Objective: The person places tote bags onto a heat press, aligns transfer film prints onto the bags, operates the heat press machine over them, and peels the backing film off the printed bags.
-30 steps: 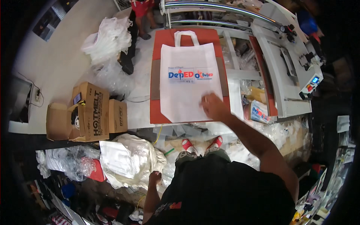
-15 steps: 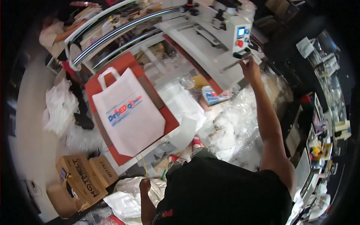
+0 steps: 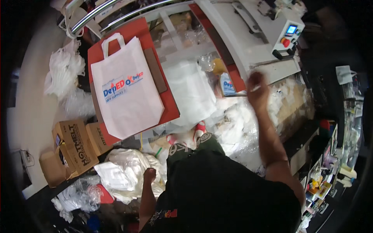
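Note:
A white tote bag [image 3: 128, 97] with red and blue print lies flat on a red-brown press pad [image 3: 171, 110], its handle toward the far side. Beside the white heat press [image 3: 248, 42], near the end of a second red-brown pad [image 3: 236, 75], is my right hand [image 3: 257, 92]. Motion smears its fingers, so its grip is unclear. My left hand [image 3: 150, 175] hangs low by my side with the fingers curled in, and nothing shows in it. It is above a pile of white plastic sacking [image 3: 128, 171].
The press's control box [image 3: 288, 35] carries a small screen and a red button. Brown cardboard boxes [image 3: 77, 145] stand at the left. Clear plastic and white scraps [image 3: 239, 128] cover the floor near my feet. Cluttered shelving [image 3: 322, 171] runs along the right.
My right hand has come away from the control box and down toward the pad's end. My left hand has risen slightly in view. The view has shifted; the bag stays on its pad.

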The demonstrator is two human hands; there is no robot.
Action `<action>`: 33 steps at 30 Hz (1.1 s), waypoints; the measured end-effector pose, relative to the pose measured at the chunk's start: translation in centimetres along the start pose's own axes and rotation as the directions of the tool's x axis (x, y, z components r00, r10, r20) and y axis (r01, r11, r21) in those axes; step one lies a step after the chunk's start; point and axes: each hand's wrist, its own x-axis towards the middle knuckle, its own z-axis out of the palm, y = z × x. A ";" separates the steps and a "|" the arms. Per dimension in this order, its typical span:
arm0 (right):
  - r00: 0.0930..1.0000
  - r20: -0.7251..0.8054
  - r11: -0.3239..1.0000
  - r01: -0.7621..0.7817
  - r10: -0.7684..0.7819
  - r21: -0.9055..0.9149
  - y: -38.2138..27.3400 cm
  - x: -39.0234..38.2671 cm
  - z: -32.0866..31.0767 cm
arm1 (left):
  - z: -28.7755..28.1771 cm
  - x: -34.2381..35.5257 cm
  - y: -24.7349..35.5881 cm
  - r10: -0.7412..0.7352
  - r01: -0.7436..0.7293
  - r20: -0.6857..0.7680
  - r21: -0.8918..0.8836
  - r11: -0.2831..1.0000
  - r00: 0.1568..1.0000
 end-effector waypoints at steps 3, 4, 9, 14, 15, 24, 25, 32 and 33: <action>0.875 0.475 0.959 -0.208 0.094 0.193 -2.6 -6.6 7.3 | 1.2 -2.2 2.8 -0.063 0.066 0.072 -0.045 0.997 0.995; 0.859 0.497 0.966 -0.220 0.127 0.133 1.1 -8.5 10.6 | 1.7 -2.9 3.1 -0.102 0.106 0.065 -0.054 0.993 0.993; 0.772 0.549 0.931 -0.148 0.319 -0.334 18.9 -17.2 25.8 | 4.3 -7.0 3.2 -0.099 0.090 -0.052 -0.156 0.984 0.994; 0.740 0.406 0.794 -0.279 0.536 -0.540 26.6 -18.8 29.0 | 10.7 -8.3 -2.0 -0.127 0.134 0.169 -0.029 0.991 0.977; 0.759 0.382 0.772 -0.241 0.528 -0.588 24.9 -19.4 29.3 | 12.5 -9.2 -4.8 -0.162 0.161 0.174 0.020 0.987 0.971; 0.600 0.504 0.779 -0.401 0.621 -0.482 19.7 -17.3 28.2 | 10.1 -6.3 0.4 0.002 -0.065 0.301 0.200 0.978 0.954; 0.610 0.507 0.789 -0.398 0.609 -0.469 18.4 -16.7 27.8 | 9.8 -5.5 0.3 0.286 -0.405 0.317 0.423 0.811 0.904; 0.256 0.869 0.325 -0.938 0.423 0.118 7.6 -10.3 13.0 | 2.0 2.9 18.1 -0.055 0.231 0.231 -0.868 0.440 0.971; 0.215 0.904 0.222 -0.965 0.369 0.139 6.4 -9.9 10.6 | -0.3 2.3 22.6 -0.085 0.383 0.375 -0.916 0.121 0.923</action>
